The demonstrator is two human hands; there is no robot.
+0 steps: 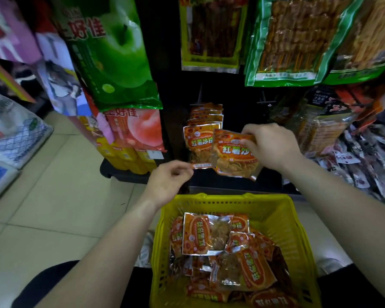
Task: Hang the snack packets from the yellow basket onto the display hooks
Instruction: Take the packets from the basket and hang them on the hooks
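Hanging step in hand. Orange foil snack packet (233, 153) pinched at top edge by right hand (271, 145), held just beside hung stack of matching orange packets (201, 143) on thin metal display hook (199, 100). Left hand (169, 181) loosely curled, fingers (183, 171) touching stack's lower corner; grip cannot be told. Packet upright, slightly tilted, long axis near vertical, print facing viewer. Next move judged: top hole to be lined up with hook tip. More packets left in yellow plastic basket (287, 221).

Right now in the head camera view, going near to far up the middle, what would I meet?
Yellow plastic basket with orange snack packets → orange snack packet held in the right hand → row of orange packets hanging on the hook → tall yellow-edged packet of dark sticks.
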